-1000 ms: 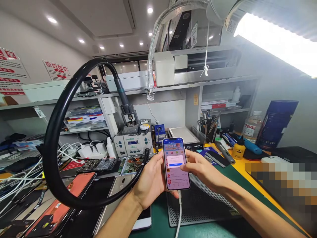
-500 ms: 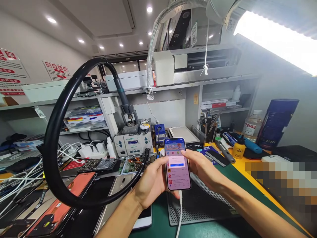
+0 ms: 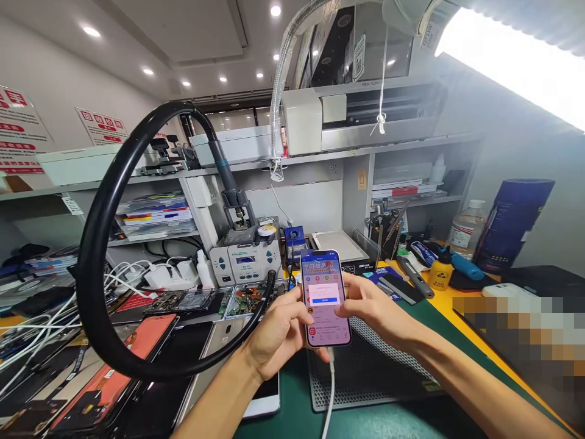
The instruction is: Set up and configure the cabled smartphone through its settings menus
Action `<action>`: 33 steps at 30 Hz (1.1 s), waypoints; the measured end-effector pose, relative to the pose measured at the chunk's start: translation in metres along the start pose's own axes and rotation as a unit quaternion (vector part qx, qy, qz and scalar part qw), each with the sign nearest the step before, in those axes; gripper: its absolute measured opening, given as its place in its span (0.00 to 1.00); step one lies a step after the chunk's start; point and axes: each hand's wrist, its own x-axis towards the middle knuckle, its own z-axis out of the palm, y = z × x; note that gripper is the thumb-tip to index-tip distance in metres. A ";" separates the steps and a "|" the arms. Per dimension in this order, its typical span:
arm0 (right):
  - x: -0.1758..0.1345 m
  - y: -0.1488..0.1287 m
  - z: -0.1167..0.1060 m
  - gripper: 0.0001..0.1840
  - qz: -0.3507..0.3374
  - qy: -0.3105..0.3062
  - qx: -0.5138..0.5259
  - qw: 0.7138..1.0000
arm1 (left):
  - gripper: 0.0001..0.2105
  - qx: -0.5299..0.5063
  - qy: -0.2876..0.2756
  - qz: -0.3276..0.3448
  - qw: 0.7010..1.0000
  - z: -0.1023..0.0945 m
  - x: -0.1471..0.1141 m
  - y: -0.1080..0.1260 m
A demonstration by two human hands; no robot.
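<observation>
A workbench (image 3: 461, 308) with a yellow edge and green mat fills the scene, backed by shelves (image 3: 320, 160) along the far wall. A thick black hose (image 3: 98, 256) loops wide over the left half, rising to the rework station (image 3: 247, 259) at the far middle, probably coiled so to keep it off the parts below. Under the loop, phone screens (image 3: 114, 372) and circuit boards (image 3: 196, 302) lie spread flat, near left. A dark perforated pad (image 3: 365, 372) sits in the near middle. On the far right stand a blue carton (image 3: 514, 222), a clear bottle (image 3: 466, 230) and a small yellow bottle (image 3: 442, 275).

Above the pad, the phone (image 3: 323, 297) is held upright, screen lit and tilted toward the wearer for reading. A white cable (image 3: 329, 390) hangs from its lower end. The left hand (image 3: 276, 332) wraps the phone's left edge and back, thumb on the glass. The right hand (image 3: 377, 311) curls loosely, steadying the right edge, fingers at the screen.
</observation>
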 end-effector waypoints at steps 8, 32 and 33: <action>-0.004 -0.005 0.000 0.31 0.024 -0.024 0.018 0.999 | 0.26 -0.002 -0.003 0.002 1.000 -0.001 0.001 0.003; -0.005 0.010 0.011 0.26 0.007 0.005 0.025 1.000 | 0.28 -0.023 0.017 0.011 1.000 -0.004 -0.002 0.009; -0.005 0.009 0.011 0.27 0.017 0.007 0.035 0.999 | 0.27 -0.020 0.018 0.009 1.000 -0.004 -0.002 0.009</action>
